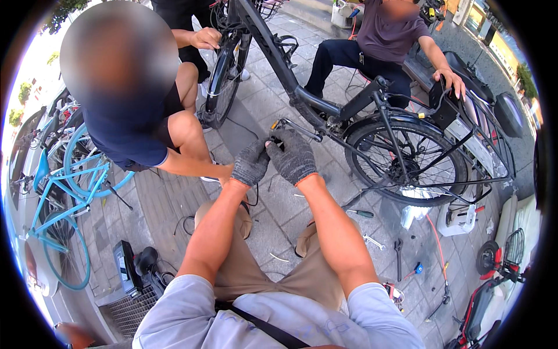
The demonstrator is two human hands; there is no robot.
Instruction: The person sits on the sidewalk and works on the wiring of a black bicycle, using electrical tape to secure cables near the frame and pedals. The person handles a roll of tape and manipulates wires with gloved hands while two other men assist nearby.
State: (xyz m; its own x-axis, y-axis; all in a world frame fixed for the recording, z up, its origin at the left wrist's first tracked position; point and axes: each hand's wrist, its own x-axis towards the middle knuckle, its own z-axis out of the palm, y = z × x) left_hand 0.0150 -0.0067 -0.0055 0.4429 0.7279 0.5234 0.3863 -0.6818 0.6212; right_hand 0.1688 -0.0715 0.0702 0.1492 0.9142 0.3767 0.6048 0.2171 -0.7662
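Note:
Both my hands wear grey knitted gloves with orange cuffs and meet in front of me, fingertips together. My left hand and my right hand are closed on a black cable, which hangs below the left glove. Its end between the fingertips is small and dark, mostly hidden by the gloves. Just beyond my hands stands a black electric bicycle, its crank and yellow-edged pedal close to my right fingers.
A person in dark blue crouches at left, an arm near my left wrist. Another sits right, one hand on the rear rack. A third person's hand is near the front wheel. A screwdriver, wrenches and a battery pack lie about.

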